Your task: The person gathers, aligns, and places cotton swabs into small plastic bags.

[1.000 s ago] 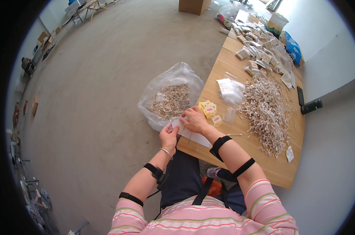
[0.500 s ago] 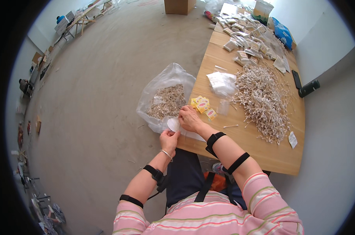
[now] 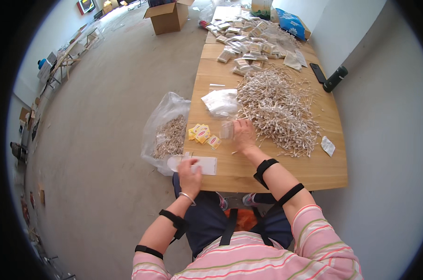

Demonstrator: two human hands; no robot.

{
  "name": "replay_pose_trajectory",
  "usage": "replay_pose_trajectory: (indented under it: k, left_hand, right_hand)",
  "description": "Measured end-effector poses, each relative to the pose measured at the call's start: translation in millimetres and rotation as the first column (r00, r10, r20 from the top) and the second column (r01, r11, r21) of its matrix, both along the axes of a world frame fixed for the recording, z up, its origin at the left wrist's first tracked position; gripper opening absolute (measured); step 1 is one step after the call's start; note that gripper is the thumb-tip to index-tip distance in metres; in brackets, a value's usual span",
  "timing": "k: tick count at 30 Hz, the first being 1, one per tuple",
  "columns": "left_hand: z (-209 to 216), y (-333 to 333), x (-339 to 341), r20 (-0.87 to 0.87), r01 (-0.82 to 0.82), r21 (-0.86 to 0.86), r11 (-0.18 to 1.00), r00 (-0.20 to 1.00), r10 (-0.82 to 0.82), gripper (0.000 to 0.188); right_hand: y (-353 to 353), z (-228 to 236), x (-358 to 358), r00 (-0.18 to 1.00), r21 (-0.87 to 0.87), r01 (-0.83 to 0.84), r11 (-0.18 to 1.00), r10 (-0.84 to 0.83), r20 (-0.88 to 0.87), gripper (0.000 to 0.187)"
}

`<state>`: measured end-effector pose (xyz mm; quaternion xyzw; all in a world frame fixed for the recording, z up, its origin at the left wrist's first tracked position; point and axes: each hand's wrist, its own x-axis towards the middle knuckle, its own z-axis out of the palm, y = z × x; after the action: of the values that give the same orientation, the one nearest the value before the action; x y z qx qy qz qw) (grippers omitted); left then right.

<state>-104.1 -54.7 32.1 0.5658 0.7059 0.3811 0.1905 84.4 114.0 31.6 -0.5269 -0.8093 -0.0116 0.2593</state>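
While my left hand (image 3: 191, 173) stayed pinched on the little clear bag (image 3: 200, 164) at the table (image 3: 267, 172) edge, my right hand (image 3: 243, 135) had left it, fingers spread on the cotton swab pile (image 3: 277, 109) for more.

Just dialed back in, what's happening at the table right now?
A person sits at a wooden table. The left hand holds a small clear flat bag at the table's near edge. The right hand rests at the edge of a big pile of cotton swabs. Small yellow packets lie between the hands, and a large plastic bag of swabs hangs off the table's left side.
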Motion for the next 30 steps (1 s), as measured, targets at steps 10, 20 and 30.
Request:
replay_pose_trajectory:
  k: [10,20,30]
  left_hand:
    - [-16,79,96,-0.211,0.329,0.109,0.938,0.93,-0.302,0.022]
    - [-6,76,99,-0.176,0.432,0.098,0.897,0.894,-0.411,0.01]
    - [-9,102,99,-0.198,0.138,-0.001,0.99,0.971,-0.135,0.015]
  right_hand:
    - [16,0,29,0.995,-0.252,0.049,0.967,-0.025,0.098,0.027]
    - [-31,-17,73,0.995,-0.005,-0.079,0.997,0.079,-0.06,0.004]
    - [-59,-15,86,0.998,0.051,-0.009,0.999,0.012,-0.064,0.006]
